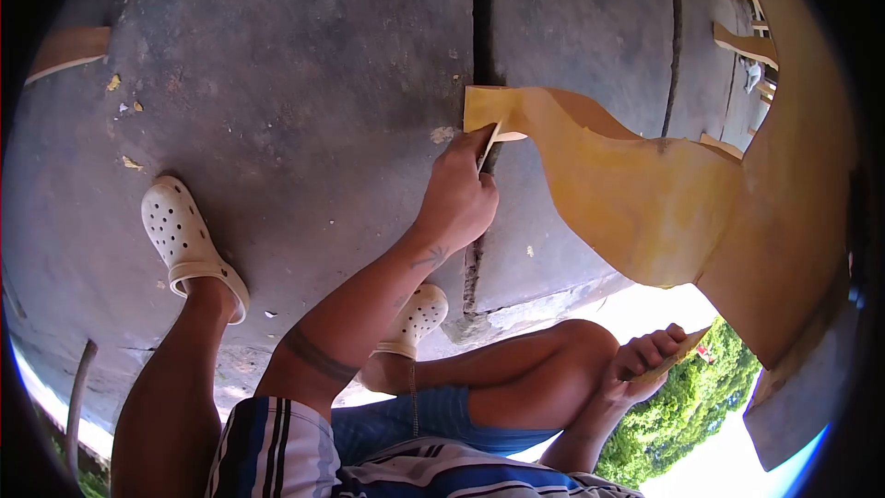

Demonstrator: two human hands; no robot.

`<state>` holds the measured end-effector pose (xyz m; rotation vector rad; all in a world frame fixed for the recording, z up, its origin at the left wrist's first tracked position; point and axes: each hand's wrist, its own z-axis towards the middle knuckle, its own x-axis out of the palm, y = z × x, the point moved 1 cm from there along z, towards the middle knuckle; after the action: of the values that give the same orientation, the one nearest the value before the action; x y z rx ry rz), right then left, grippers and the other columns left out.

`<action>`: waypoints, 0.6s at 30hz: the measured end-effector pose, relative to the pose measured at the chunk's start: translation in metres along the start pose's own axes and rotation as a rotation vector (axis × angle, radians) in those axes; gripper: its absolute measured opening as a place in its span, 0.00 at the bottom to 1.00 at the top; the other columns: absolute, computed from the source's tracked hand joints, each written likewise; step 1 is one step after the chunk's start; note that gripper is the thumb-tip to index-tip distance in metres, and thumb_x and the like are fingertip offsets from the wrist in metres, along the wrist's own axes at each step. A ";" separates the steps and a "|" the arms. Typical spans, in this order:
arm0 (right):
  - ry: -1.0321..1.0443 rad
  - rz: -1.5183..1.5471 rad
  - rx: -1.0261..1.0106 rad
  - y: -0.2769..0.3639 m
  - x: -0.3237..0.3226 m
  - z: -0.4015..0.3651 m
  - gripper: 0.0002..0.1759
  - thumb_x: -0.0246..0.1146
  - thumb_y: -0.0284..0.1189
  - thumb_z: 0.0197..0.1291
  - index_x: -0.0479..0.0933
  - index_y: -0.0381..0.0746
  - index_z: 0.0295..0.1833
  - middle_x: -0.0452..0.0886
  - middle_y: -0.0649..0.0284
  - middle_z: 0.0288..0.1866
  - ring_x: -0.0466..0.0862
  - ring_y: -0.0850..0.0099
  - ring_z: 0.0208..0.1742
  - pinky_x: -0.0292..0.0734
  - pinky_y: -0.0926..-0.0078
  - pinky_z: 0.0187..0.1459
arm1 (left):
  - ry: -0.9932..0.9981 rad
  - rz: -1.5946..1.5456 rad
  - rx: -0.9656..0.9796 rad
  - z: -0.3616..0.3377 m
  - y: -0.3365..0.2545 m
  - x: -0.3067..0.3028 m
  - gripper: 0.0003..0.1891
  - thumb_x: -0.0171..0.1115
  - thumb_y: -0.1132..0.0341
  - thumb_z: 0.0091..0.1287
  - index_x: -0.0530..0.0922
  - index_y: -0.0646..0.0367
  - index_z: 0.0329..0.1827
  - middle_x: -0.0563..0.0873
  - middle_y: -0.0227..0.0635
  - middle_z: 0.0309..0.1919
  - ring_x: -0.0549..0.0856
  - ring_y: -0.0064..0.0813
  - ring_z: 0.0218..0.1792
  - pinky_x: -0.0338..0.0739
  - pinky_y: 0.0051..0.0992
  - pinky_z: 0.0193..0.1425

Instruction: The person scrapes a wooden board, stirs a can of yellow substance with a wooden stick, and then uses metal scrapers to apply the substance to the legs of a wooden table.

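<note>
My left hand (461, 180) is closed on a thin, flat, pale scraper (489, 146). The scraper's edge is at the narrow end of a curved wooden piece (636, 194), which is coated yellowish-brown and joins a larger wooden panel (797, 175). Lower right, by my bent knee, my right hand (645, 360) grips a flat yellowish plate (678, 357) edge-on to the camera. What lies on the plate's far side is hidden.
Below is a grey concrete floor (304, 65) with dark gaps between slabs. My feet wear white clogs (175, 226). A wooden piece (72, 51) lies far left. More curved wooden parts (745, 44) stand upper right. Green foliage (668, 429) shows lower right.
</note>
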<state>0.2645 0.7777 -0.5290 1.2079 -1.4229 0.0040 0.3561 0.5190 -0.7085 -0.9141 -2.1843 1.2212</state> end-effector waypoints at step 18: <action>0.088 0.096 0.122 -0.011 0.010 0.020 0.22 0.44 0.43 0.74 0.67 0.39 0.61 0.78 0.54 0.52 0.77 0.63 0.46 0.75 0.69 0.41 | 0.038 -0.032 -0.122 0.011 0.043 -0.018 0.34 0.47 0.83 0.56 0.62 0.58 0.71 0.63 0.49 0.69 0.65 0.54 0.68 0.64 0.38 0.70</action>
<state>0.2598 0.7537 -0.5340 1.2227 -1.4182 0.2101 0.3743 0.5157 -0.7530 -0.9397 -2.2541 1.0570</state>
